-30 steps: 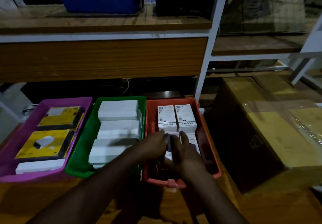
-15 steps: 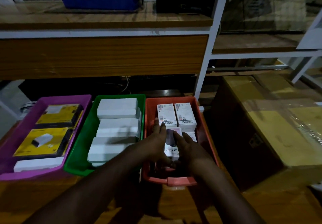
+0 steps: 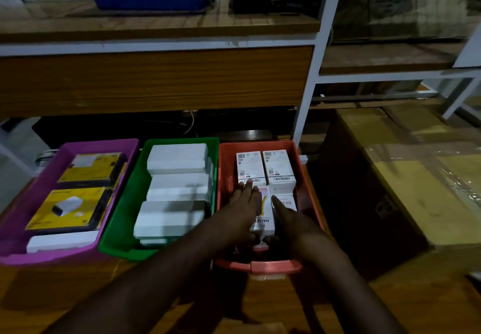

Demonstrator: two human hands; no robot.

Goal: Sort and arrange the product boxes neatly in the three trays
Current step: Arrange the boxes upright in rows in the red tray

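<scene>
Three trays stand side by side: a purple tray (image 3: pixel 104 144), a green tray (image 3: pixel 182 140) and a red tray (image 3: pixel 260 265). The purple one holds yellow boxes (image 3: pixel 67 208) and a white box. Stacked white boxes (image 3: pixel 177 162) fill the green one. Two white labelled boxes (image 3: pixel 250 164) lie at the far end of the red tray. Just behind them lies a white box with a yellow cable picture (image 3: pixel 265 214). My left hand (image 3: pixel 242 211) and my right hand (image 3: pixel 294 221) flank it, thumbs at its near end. Another white box (image 3: pixel 285 201) lies partly under my right fingers.
A large taped cardboard carton (image 3: pixel 403 177) stands right of the red tray. A white shelf post (image 3: pixel 309 86) and a wooden panel (image 3: pixel 156 78) rise behind the trays. The trays rest on a wooden surface (image 3: pixel 52 294).
Both hands have moved farther into the red tray. The box between them has gone from tilted to lying flat, close behind the two far boxes.
</scene>
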